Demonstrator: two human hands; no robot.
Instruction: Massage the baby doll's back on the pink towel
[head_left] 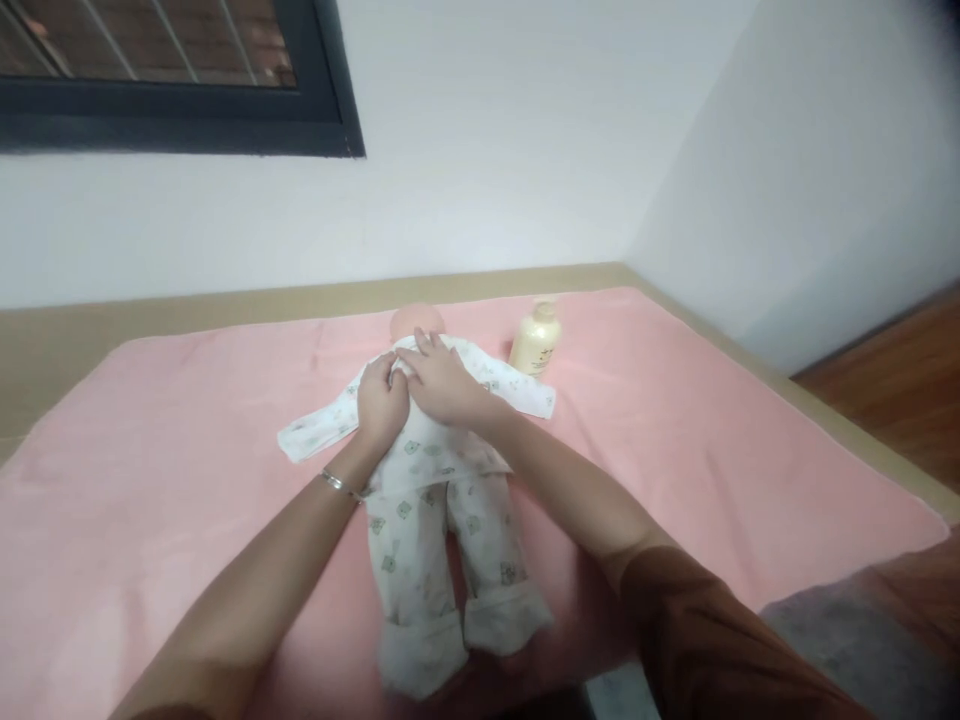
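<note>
A baby doll lies stretched out on the pink sheet, dressed in a white printed top (pixel 424 452) and matching trousers (pixel 411 540) with turned-up cuffs. Its smooth pink head (pixel 415 318) shows beyond my hands, and the sleeves spread to both sides. My left hand (pixel 381 400) is closed at the upper part of the top, thumb against curled fingers, with the cloth there. Beside it, my right hand (pixel 442 378) lies on the top just below the head, fingers stretched out. Both hands hide the neckline.
A cream-coloured bottle (pixel 535 340) stands on the pink sheet (pixel 225 520), close to the doll's right-side sleeve. A beige border (pixel 510 283) runs along the white wall behind. There is a dark-framed window (pixel 322 110) at upper left and wooden floor (pixel 892 385) at right.
</note>
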